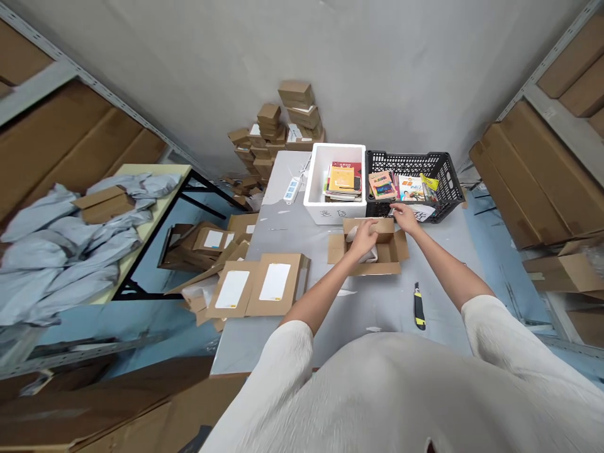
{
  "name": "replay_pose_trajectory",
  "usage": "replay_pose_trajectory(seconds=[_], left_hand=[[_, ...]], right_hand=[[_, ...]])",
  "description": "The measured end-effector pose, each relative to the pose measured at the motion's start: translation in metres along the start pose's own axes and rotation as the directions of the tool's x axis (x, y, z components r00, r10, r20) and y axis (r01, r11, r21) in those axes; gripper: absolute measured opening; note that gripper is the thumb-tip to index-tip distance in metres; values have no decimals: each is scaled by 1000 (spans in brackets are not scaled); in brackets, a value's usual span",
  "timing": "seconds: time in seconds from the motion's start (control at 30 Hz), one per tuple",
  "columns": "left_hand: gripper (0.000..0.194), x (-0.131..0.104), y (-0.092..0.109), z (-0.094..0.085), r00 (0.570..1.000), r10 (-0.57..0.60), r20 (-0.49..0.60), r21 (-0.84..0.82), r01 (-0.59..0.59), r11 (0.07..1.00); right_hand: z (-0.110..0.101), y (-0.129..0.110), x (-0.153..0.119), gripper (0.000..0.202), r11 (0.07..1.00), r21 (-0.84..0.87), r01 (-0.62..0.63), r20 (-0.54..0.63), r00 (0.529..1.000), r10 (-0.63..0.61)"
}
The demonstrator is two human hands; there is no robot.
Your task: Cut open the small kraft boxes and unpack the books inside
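One open cardboard box (389,251) sits toward the far edge of the tabletop (283,236), just in front of the black plastic crate (446,207). Our left hand (365,236) is over the box, our right hand (404,217) at the crate's near wall; we cannot tell whether either grips anything. If a finger catches a flap (402,245), the box could skid. Toward the right edge, the utility knife (419,307) could cut our forearm (443,267) if its blade is exposed.

Even light, fairly bright.
Wide-angle distort. tilts big brown cardboard boxes (514,170), R edge; soft shadows on flat grey tabletop (382,308).
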State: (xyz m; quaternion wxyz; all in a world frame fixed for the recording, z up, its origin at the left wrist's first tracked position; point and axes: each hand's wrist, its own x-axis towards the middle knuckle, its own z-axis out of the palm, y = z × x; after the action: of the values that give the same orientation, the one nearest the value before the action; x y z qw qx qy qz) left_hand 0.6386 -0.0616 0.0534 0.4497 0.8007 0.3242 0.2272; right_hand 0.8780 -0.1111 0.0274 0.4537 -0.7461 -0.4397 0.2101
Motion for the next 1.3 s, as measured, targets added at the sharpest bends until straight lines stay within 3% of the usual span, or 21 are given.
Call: replay_pose_trajectory(seconds=[0.17, 0.37, 0.5, 0.67, 0.8, 0.93, 1.1, 1.23, 1.3], left_hand=[[44, -9, -7, -6, 1000, 3, -16, 21, -3, 1000], [44, -11, -21, -14, 999, -32, -36, 4, 32, 999], [45, -8, -27, -17, 999, -30, -36, -6, 29, 1000], [43, -11, -30, -16, 999, -28, -24, -20, 28, 999], [43, -19, -28, -16, 1000, -27, -13, -14, 27, 1000], [43, -36, -26, -20, 998, -64, -5, 20, 64, 998], [39, -73, -36, -31, 978, -188, -95, 129, 199, 972], [45, -97, -54, -42, 906, -324, -272, 161, 375, 913], [44, -103, -61, -47, 877, -385, -286, 119, 431, 894]], right_hand=[[20, -10, 13, 48, 968, -161, 193, 119, 977, -175], [41, -12, 26, 48, 945, -310, 103, 176, 983, -50], [39, -6, 31, 49, 948, -278, 154, 216, 972, -95], [25, 6, 23, 48, 962, -223, 159, 140, 982, -130], [5, 17, -5, 45, 968, -213, 132, 35, 991, -127], [-10, 28, -48, 50, 974, -217, 70, -32, 996, -79], [-11, 40, -113, 66, 986, -105, -129, -147, 983, 113], [-9, 43, -149, 54, 976, -29, -216, -66, 975, 213], [-9, 39, -158, 46, 976, -45, -215, -12, 977, 214]])
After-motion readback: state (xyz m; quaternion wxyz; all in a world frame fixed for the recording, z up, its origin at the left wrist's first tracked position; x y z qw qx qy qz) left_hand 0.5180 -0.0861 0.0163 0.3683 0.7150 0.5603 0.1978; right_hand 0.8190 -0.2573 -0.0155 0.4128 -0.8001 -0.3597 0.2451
